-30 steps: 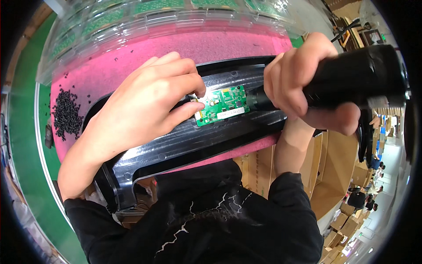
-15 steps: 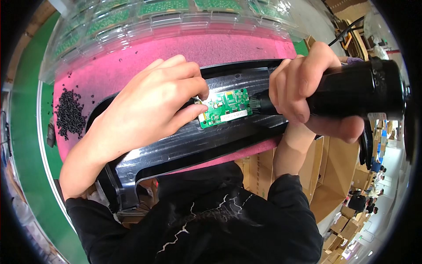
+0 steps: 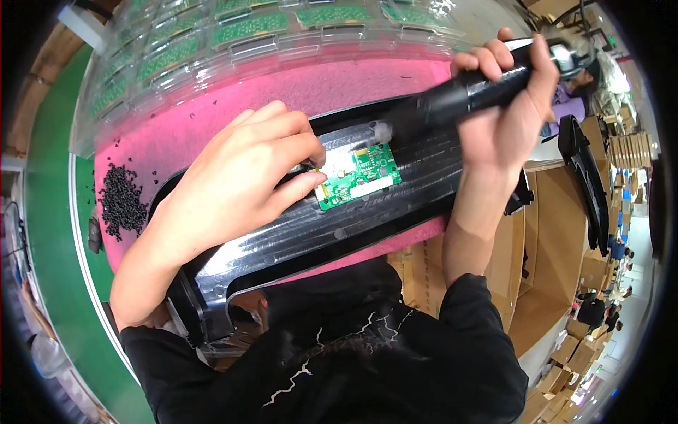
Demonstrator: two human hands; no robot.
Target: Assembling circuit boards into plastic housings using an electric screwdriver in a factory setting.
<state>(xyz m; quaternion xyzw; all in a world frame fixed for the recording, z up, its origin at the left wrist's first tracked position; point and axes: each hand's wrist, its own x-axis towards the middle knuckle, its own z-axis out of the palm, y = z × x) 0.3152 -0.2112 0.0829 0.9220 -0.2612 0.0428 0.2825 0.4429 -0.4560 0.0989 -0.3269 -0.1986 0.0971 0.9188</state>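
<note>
A green circuit board lies in a long black plastic housing in front of me. At the board's left end, my left hand is closed, its thumb and forefinger drawn together against the edge. What may be between those fingertips is hidden. My right hand grips a black electric screwdriver, raised over the right half of the housing. The tool's nose points left and down, blurred by motion, just above and right of the board and apart from it.
Small black screws lie heaped on the pink mat at the left. Clear plastic trays with several green boards stand along the far side. An open cardboard box is at the right, beside a curved black part.
My right hand has lifted the screwdriver off the board's right end, up and away, turning it to a slant. My left hand stays at the board's left end.
</note>
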